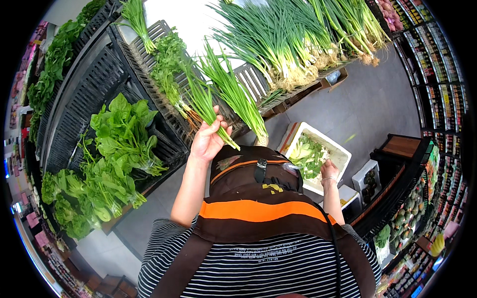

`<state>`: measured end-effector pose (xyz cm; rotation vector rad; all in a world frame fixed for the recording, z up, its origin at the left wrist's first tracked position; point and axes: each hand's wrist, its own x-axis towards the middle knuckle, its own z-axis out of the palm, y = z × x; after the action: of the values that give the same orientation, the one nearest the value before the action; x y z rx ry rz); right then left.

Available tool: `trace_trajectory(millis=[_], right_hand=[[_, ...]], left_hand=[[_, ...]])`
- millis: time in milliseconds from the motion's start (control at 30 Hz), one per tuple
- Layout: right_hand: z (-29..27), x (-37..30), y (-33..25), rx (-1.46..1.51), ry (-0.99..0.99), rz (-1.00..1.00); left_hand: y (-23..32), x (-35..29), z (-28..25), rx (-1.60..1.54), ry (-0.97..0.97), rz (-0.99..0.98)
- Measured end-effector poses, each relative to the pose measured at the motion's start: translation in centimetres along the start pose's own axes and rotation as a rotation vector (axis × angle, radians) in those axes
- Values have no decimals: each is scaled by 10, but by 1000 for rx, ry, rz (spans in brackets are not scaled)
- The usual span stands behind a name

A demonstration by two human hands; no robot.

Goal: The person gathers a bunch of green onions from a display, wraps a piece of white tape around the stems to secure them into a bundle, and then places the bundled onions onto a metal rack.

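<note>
Green stalks (pixel 202 103) | gripped in left hand (pixel 207 140) | apart from right hand (pixel 329 171)

Left of the left hand (pixel 206 141): leafy greens (pixel 119 131) and black slatted crates (pixel 95 84). Ahead and right of same: rooted green onions (pixel 287 55). Right of the right hand (pixel 329 172): white box (pixel 357 180) with dark contents (pixel 368 183); farther right, stocked shelving (pixel 437 84).

We look steeply down from head height through one fisheye, the left hand (pixel 207 140) gripping chives (pixel 199 100) near mid-view. Nearest us, below that grip, is the striped shirt (pixel 253 280); shelves (pixel 439 64) bend far to the grip's right.
</note>
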<state>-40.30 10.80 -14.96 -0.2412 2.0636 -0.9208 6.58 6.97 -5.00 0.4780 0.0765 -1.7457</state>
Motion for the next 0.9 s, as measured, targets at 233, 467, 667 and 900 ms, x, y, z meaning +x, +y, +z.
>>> trace_trajectory(millis=[233,467,667,900], right_hand=[[98,-83,-64,-508,-254,-972],[195,-199,-114,-750,-607,-1408],[207,-179,-113,-877,-745,-1006],[207,-137,-109,-456,-943,-391]], left_hand=[[-11,-1,-7,53,133,42],[-30,6,-9,205,445,65],[-29,14,-10,189,456,45],[-30,19,-13,161,460,22]])
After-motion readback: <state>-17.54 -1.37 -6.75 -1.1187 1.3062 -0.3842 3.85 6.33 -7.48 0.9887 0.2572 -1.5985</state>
